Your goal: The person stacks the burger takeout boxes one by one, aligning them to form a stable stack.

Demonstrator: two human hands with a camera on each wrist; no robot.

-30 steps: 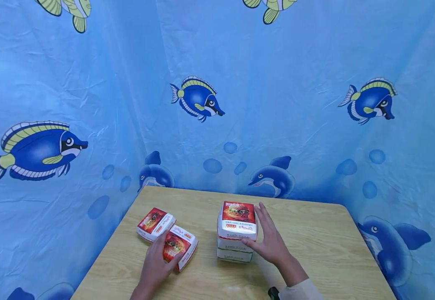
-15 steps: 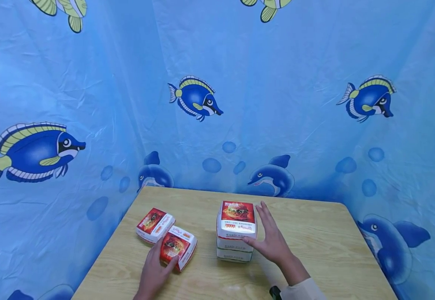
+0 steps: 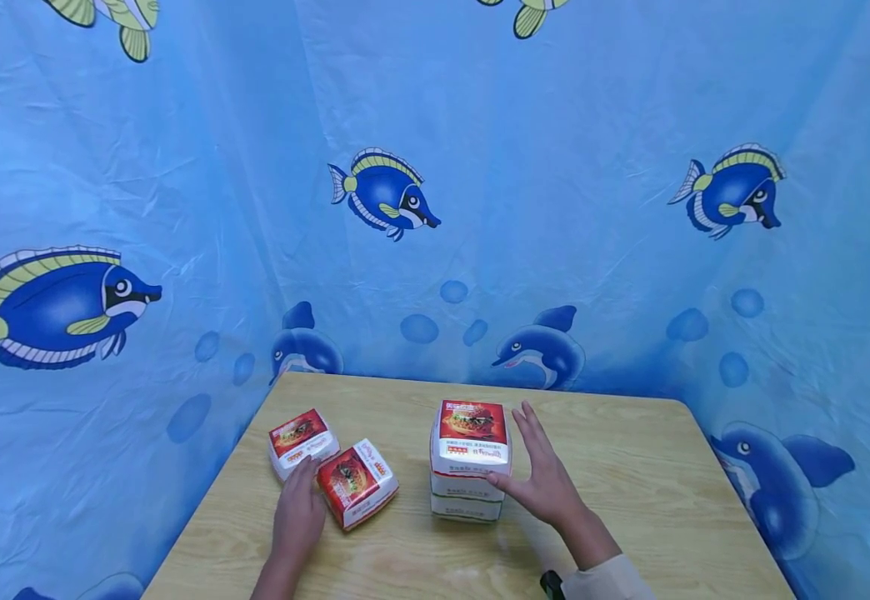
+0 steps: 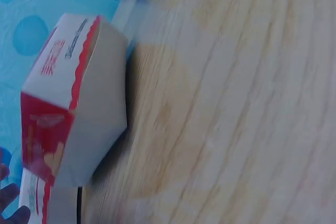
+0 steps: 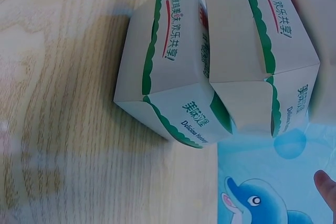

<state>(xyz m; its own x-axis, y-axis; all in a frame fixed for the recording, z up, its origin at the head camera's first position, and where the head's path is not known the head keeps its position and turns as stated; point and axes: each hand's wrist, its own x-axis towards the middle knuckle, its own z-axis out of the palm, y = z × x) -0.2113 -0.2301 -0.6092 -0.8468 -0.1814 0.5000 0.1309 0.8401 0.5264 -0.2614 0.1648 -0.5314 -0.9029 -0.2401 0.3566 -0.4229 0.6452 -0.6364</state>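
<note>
Two red-topped burger boxes, a rear one [image 3: 302,442] and a front one [image 3: 357,483], lie side by side at the table's left. My left hand [image 3: 298,510] is between them at their near sides, its fingertips at the rear box; contact is unclear. In the left wrist view, its fingertips [image 4: 10,198] show at the lower left, near a red-edged box [image 4: 58,66]. A stack stands at mid-table: a red-topped burger box [image 3: 471,437] over two green-trimmed ones [image 5: 173,56]. My right hand [image 3: 543,487] spreads thumb and fingers around the top box's right side, gripping nothing.
The boxes stand on a light wooden table [image 3: 615,483]. A blue curtain [image 3: 555,208] printed with fish and dolphins rises behind it and along both sides. A black wristband [image 3: 551,585] shows at the right wrist.
My left hand has moved left, off the front box toward the rear one. The front box has turned slightly, and the rear one has turned too. My right hand stays beside the stack.
</note>
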